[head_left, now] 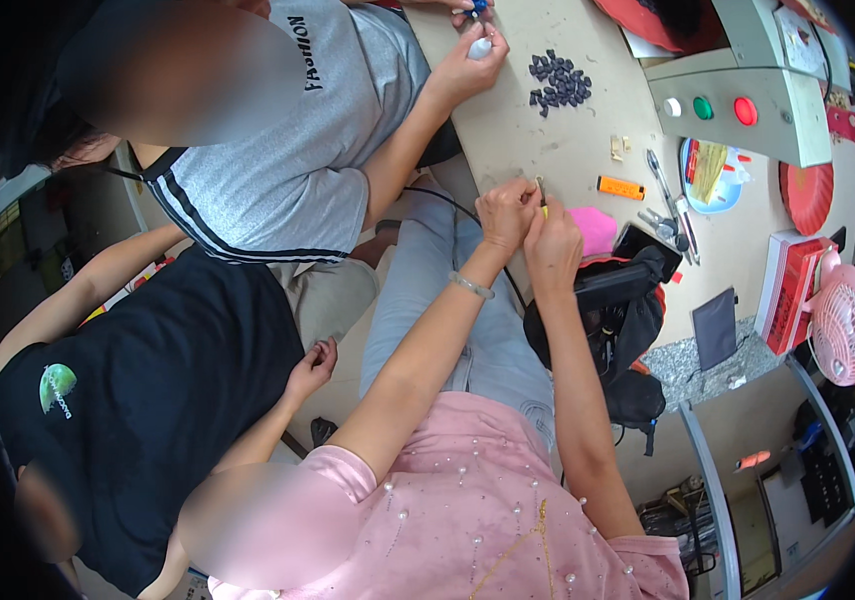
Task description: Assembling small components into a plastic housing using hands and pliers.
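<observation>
A slim, dark piece (too small to identify) juts beyond the pinched fingers, a yellow bit showing between them.

My left hand beside my right hand, over the table.
The pile of bits lies beyond my hands; the lighter is to their right, the dish farther right. The bag is nearer me, the fan at far right. One co-worker is ahead-left, another co-worker left.
</observation>
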Available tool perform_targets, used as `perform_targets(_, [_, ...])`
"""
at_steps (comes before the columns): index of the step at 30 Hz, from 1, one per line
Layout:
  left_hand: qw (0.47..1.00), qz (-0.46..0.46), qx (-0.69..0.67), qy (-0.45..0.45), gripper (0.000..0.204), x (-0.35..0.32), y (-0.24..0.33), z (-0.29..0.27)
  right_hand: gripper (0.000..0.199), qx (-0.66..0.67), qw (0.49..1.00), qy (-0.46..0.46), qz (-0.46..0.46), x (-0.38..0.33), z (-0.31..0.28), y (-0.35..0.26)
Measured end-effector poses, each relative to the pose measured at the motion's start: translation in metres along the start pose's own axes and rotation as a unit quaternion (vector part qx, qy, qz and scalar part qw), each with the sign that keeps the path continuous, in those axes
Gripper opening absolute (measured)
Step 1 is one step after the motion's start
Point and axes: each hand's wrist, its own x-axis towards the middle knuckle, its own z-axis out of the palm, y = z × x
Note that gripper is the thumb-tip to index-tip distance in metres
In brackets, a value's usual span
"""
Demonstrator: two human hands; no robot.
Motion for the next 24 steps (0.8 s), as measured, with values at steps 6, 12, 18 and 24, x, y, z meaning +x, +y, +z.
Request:
perform_targets(6, [1.0,-0.003,0.006,-0.007,0.011,0.0,0.004,-0.003,0.016,0.036,0.999,-0.034,-0.008,0.017,-0.026,-0.005])
perform_targets(12, [1.0,-0.008,0.004,-0.005,0.011,0.0,0.005,-0.003,0.016,0.017,0.998,-0.06,0.001,0.023,-0.024,0.0])
perform_targets(18, [1.0,-0.008,0.012,-0.006,0.013,-0.001,0.002,-0.003,0.018,-0.024,0.995,-0.095,0.007,0.031,-0.025,-0.002])
perform_targets(24, [1.0,-0.002,-0.004,0.003,0.014,0.003,0.005,-0.004,0.021,-0.06,0.99,-0.114,-0.065,0.048,-0.025,-0.003])
